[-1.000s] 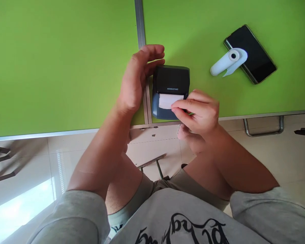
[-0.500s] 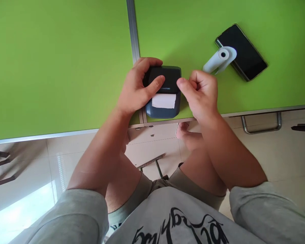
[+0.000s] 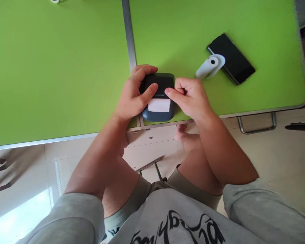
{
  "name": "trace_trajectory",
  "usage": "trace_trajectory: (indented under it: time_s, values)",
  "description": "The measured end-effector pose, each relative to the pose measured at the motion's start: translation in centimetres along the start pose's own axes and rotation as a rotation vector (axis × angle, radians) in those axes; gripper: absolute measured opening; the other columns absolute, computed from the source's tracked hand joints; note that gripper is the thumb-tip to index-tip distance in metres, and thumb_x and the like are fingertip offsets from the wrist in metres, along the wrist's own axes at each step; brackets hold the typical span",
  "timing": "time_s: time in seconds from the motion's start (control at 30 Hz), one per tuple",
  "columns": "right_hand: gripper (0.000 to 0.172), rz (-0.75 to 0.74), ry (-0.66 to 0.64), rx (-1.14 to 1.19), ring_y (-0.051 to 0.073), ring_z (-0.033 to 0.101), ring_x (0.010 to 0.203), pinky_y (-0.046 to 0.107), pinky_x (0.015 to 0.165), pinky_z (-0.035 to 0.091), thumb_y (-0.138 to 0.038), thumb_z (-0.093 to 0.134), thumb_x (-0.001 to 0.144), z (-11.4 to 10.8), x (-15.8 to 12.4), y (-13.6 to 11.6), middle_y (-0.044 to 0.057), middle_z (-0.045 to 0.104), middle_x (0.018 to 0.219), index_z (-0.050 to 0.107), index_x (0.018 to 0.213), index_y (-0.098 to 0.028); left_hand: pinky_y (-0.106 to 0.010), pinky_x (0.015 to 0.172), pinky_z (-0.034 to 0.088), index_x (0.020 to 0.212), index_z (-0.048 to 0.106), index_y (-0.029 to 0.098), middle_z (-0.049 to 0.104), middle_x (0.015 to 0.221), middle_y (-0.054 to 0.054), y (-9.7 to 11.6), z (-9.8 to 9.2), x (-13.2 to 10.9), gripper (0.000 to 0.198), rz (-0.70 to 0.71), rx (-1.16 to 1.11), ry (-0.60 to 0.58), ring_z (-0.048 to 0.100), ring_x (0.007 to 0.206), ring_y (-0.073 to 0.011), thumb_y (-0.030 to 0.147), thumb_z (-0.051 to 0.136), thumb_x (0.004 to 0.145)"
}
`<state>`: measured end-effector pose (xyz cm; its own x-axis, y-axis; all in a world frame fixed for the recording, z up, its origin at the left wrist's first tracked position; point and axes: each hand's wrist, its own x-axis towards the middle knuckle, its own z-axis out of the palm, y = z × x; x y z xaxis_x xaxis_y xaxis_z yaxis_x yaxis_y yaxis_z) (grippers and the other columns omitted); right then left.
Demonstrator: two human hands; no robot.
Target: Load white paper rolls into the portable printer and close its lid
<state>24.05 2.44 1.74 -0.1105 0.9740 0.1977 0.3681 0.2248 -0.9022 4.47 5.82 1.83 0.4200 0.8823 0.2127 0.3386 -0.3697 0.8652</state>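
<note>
A small dark label printer (image 3: pixel 158 115) sits at the near edge of the green table (image 3: pixel 66 67), with a white strip of paper (image 3: pixel 159 105) sticking out of its slot. My left hand (image 3: pixel 133 95) wraps the printer's left side, thumb pressed on its black lid. My right hand (image 3: pixel 190 96) is curled against the printer's right side, thumb tip on the lid just above the paper.
A white paper roll (image 3: pixel 208 66) lies to the right, leaning on a black phone (image 3: pixel 230 63). A metal seam (image 3: pixel 127 34) divides the two table tops. Below the table edge are the tiled floor and my knees.
My left hand came down from above the printer and gripped it. My right hand let go of the paper strip and moved up to the lid. The view shifted slightly.
</note>
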Motion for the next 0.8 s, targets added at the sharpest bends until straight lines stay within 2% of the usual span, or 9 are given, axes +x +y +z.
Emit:
trace_trajectory:
  time_s: [0.27,0.33,0.4,0.43,0.47,0.53,0.6,0.7,0.8]
  values:
    - [0.046,-0.006,0.033,0.041,0.006,0.029,0.05,0.024,0.049,0.024,-0.039,0.061,0.089,0.0,-0.1,0.0,-0.006,0.03,0.054,0.031,0.06,-0.021,-0.042,0.109,0.049,0.117,0.066,0.017,0.065,0.126,-0.011,0.0,0.0,0.1,0.034,0.012,-0.04,0.04,0.062,0.119,-0.0265,0.034,0.058,0.089]
    - [0.04,-0.102,0.238,0.045,0.006,0.033,0.048,0.023,0.048,0.027,-0.038,0.056,0.091,-1.9,0.1,0.4,-0.007,0.032,0.054,0.033,0.062,-0.022,-0.041,0.108,0.049,0.117,0.066,0.014,0.065,0.123,-0.012,-0.1,0.0,0.1,0.035,0.053,-0.023,0.046,0.062,0.118,-0.0256,0.033,0.058,0.089]
    - [0.027,-0.171,0.657,-0.086,0.008,0.033,0.047,0.024,0.05,0.031,-0.034,0.039,0.095,-5.0,0.4,1.4,-0.007,0.031,0.055,0.035,0.07,-0.024,-0.04,0.108,0.049,0.118,0.066,0.012,0.065,0.122,-0.013,-0.2,-0.1,0.1,0.036,0.076,-0.026,0.039,0.062,0.117,-0.0244,0.034,0.058,0.09]
    - [0.024,-0.111,0.813,-0.234,0.01,0.036,0.048,0.025,0.051,0.034,-0.032,0.031,0.096,-6.7,0.5,2.1,-0.006,0.033,0.058,0.037,0.073,-0.024,-0.039,0.108,0.049,0.118,0.065,0.011,0.064,0.122,-0.014,-0.3,-0.1,0.0,0.036,0.083,-0.029,0.036,0.062,0.117,-0.0236,0.033,0.058,0.091]
    - [0.019,-0.015,0.875,-0.43,0.012,0.044,0.054,0.028,0.055,0.04,-0.028,0.031,0.093,-8.5,0.5,2.9,-0.003,0.039,0.062,0.038,0.075,-0.024,-0.038,0.108,0.049,0.118,0.065,0.011,0.064,0.122,-0.014,-0.3,-0.1,0.0,0.035,0.087,-0.032,0.033,0.061,0.118,-0.0228,0.032,0.058,0.091]
    - [0.003,0.06,0.849,-0.54,0.02,0.06,0.082,0.039,0.081,0.05,-0.024,0.048,0.083,-11.4,0.4,4.5,0.006,0.058,0.084,0.05,0.083,-0.022,-0.037,0.108,0.049,0.118,0.064,0.011,0.063,0.123,-0.014,-0.4,-0.2,-0.1,0.033,0.087,-0.035,0.031,0.061,0.118,-0.0215,0.031,0.057,0.092]
    - [0.025,0.148,0.706,-0.675,0.029,0.06,0.112,0.05,0.104,0.044,-0.02,0.066,0.07,-13.2,0.4,5.8,0.013,0.063,0.11,0.061,0.094,-0.02,-0.036,0.108,0.049,0.119,0.064,0.012,0.063,0.124,-0.013,-0.4,-0.2,-0.1,0.032,0.086,-0.031,0.026,0.061,0.118,-0.0206,0.031,0.057,0.093]
    - [0.058,0.313,0.513,-0.802,0.037,0.052,0.13,0.06,0.113,0.035,-0.028,0.075,0.067,-13.8,0.9,6.8,0.013,0.058,0.134,0.06,0.122,-0.023,-0.035,0.109,0.049,0.119,0.064,0.012,0.063,0.124,-0.013,-0.3,-0.2,-0.1,0.032,0.095,-0.022,0.025,0.06,0.119,-0.0203,0.03,0.057,0.094]
    - [0.076,0.487,0.347,-0.863,0.04,0.049,0.135,0.062,0.112,0.035,-0.042,0.077,0.07,-13.3,2.0,6.9,0.013,0.054,0.144,0.049,0.14,-0.028,-0.035,0.108,0.049,0.119,0.064,0.012,0.063,0.124,-0.014,-0.3,-0.2,-0.1,0.031,0.101,-0.017,0.03,0.06,0.119,-0.0203,0.029,0.057,0.094]
